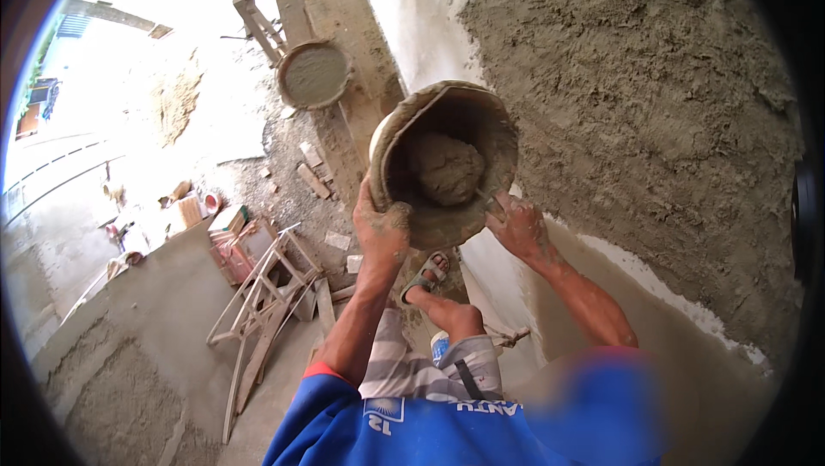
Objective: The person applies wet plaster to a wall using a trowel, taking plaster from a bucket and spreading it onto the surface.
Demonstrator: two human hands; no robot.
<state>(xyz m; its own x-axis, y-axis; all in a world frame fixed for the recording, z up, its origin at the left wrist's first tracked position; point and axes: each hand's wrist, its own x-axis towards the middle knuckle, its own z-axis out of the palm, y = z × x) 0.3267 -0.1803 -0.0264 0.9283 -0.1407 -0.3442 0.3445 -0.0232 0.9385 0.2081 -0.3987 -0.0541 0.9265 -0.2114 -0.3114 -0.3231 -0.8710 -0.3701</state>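
Observation:
A mortar-caked bucket (418,98) is held up in front of me, tilted so that its mouth faces me. Inside, a lump of wet mortar (451,170) rests against the wall. My left hand (382,227) grips the bucket's left side, thumb over the rim. On the other side, my right hand (519,229) is closed at the lower right rim; its fingertips are partly hidden. Past the bucket, to the upper left, a round basin (347,88) of grey mortar stands on or against the wooden planks (344,2).
Rough, wet-looking plaster covers the wall (636,105) at right. At lower left stands a wooden frame (258,294) of thin bars. Broken bricks (314,181) lie on the ground below. My sandalled foot (427,274) rests on a narrow mortar-stained board under me.

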